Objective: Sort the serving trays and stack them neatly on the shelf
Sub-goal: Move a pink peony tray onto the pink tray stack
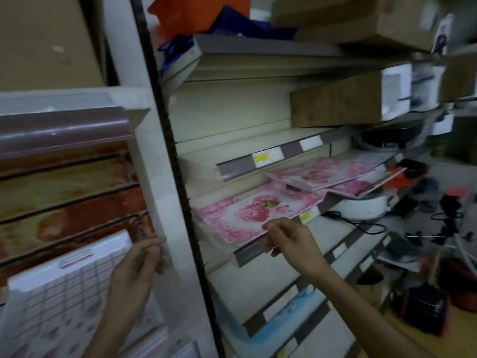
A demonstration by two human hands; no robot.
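Trays in two patterns are being dealt with at once, one per hand. At the near left, the left hand [136, 264] holds a white checked tray [59, 293] by its right edge, fingers curled along the rim. That tray leans tilted against a rusty slatted panel [64, 192], probably parked there to stay apart from the floral ones. It looks like glossy moulded plastic: rectangular, with a raised lip and a slotted handle cut near its far end.

To the right, the right hand [286, 236] pinches the near edge of a pink floral tray [247, 215] between thumb and curled fingers. This tray lies flat on the middle shelf [268, 244], its near edge overhanging the grey price rail. The grip suggests it is about to be drawn out or squared up. Farther right on the same shelf, more pink floral trays [322, 174] lie overlapped and askew, so the stack is not yet neat.

Above, cardboard boxes [335, 102] fill the upper shelves, and dark cables and appliances clutter the far right, too blurred to name.
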